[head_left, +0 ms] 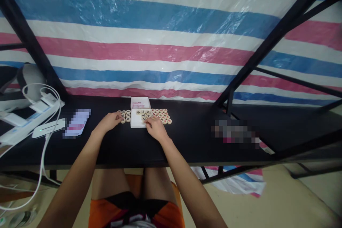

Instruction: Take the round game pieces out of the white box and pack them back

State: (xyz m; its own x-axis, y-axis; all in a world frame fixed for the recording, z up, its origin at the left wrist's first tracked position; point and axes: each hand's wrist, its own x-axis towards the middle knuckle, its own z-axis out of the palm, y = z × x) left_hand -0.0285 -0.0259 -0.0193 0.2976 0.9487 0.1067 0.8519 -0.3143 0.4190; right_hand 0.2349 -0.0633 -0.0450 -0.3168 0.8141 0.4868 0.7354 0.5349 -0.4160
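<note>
Xiangqi pieces (161,115) are spread in and beside a white box (136,124), frame centre. The left hand (109,122) is set against the left cluster, the right hand (157,129) over boxed pieces; whether fingers are clamped cannot be told. Pieces could be scattered by a bumped box.

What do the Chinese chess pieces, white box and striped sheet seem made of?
Chinese chess pieces: wood or plastic, pale, smooth-looking; grain unclear. White box: possibly card or foam, matte, judging by its dull faces. Striped sheet: likely plastic, glossy, given its crinkles and highlights.
</note>
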